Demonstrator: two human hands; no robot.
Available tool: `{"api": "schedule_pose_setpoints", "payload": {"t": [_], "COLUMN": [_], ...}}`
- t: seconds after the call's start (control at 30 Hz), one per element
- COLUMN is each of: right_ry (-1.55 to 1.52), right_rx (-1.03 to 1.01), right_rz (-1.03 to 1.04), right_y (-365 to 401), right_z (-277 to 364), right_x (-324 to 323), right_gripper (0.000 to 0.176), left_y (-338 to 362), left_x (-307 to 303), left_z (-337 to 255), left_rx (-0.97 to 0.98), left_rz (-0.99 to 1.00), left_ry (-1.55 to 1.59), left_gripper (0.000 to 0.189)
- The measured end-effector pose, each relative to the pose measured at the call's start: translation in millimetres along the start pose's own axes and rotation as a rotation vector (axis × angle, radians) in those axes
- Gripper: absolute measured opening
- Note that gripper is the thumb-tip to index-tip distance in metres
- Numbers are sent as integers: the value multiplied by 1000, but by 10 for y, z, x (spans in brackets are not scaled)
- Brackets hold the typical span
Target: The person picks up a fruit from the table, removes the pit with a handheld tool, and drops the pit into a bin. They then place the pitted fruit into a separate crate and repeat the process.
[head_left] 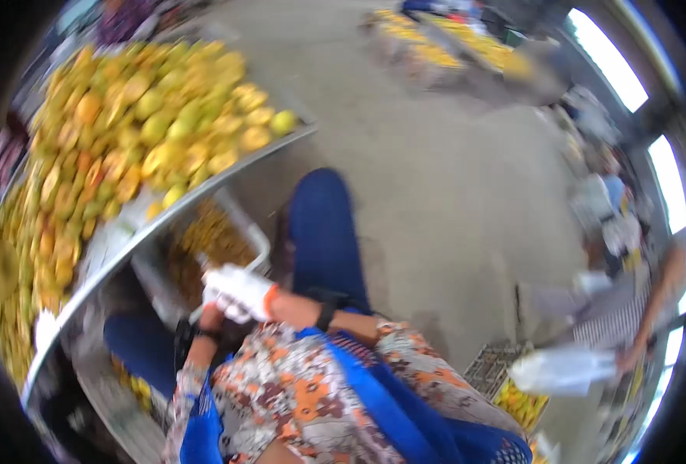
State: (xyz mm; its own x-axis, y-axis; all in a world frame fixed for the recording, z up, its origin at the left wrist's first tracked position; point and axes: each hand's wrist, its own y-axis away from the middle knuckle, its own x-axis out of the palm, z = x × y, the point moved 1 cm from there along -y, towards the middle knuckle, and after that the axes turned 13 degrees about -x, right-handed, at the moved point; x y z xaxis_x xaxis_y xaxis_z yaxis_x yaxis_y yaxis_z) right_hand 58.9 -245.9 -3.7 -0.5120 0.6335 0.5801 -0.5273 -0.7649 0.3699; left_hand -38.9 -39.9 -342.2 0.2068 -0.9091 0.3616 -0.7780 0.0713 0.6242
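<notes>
My right hand (242, 289), in a white glove with an orange cuff, is in front of my lap with its fingers curled together. Whatever is in those fingers is too blurred to make out. Close against it is my left hand (221, 306), largely covered by the right one, so its fingers do not show clearly. Just beyond both hands is a pale-rimmed crate (256, 241) with yellow-brown fruit scraps (218, 236) inside. Above the crate, a metal-edged table (227, 172) bears a heap of yellow and orange fruit (138, 127), many pieces halved.
My knee (321, 224) rises right of the crate. At the lower right, a person's arm (652, 309) reaches to a white bag (563, 371) near a crate of yellow fruit (521, 402). Another fruit-covered table (428, 42) stands at the back. Bags line the right wall.
</notes>
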Motion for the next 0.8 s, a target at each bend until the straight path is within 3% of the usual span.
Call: {"api": "schedule_pose_setpoints", "payload": {"t": [0.03, 0.1, 0.17, 0.23, 0.3, 0.33, 0.37, 0.43, 0.47, 0.53, 0.67, 0.7, 0.73, 0.8], "right_ry": [-7, -36, -20, -13, -21, -5, 0, 6, 18, -5, -49, -59, -66, -111], "right_rx": [6, 36, 13, 44, 82, 49, 44, 23, -6, -43, -102, -91, -74, -33], "right_rz": [9, -27, -8, -43, -85, -107, -132, -137, -121, -126, -166, -161, -167, -197], "right_y": [-23, -62, -55, -45, -113, -143, -174, -219, -228, -239, -279, -296, -316, -344], "right_z": [-19, -97, -152, -91, -66, -156, -150, -85, -28, 94, 248, 224, 204, 153], "right_x": [-16, -24, 1, 99, 115, 141, 133, 84, 57, 6, -96, -108, -125, -142], "right_gripper": [32, 29, 25, 23, 23, 24, 25, 24, 24, 23, 26, 26, 25, 23], "left_y": [-330, 697, 735, 73, -183, -429, 289, 525, 555, 965, 1312, 1331, 1329, 1188], "left_x": [-257, 889, 1220, 784, 688, 480, 920, 1103, 1096, 1289, 1307, 1297, 1364, 1392], "left_z": [338, -784, -1167, -729, -659, -513, -1156, -1461, -1483, -1861, -2640, -2882, -3162, -3648], "left_rx": [153, 136, -32, -45, 102, 167, 170, 258, 437, 672, 1044, 1061, 938, 983], "left_rz": [122, -8, -374, -80, -421, -410, -391, -429, -451, -568, -926, -989, -1042, -1038], "left_ry": [-146, -140, -78, 269, -479, -736, -856, -1030, -1135, -1019, -917, -936, -905, -1058], "left_gripper": [52, 39, 27, 29, 32, 34, 36, 33, 30, 20, 18, 19, 24, 38]}}
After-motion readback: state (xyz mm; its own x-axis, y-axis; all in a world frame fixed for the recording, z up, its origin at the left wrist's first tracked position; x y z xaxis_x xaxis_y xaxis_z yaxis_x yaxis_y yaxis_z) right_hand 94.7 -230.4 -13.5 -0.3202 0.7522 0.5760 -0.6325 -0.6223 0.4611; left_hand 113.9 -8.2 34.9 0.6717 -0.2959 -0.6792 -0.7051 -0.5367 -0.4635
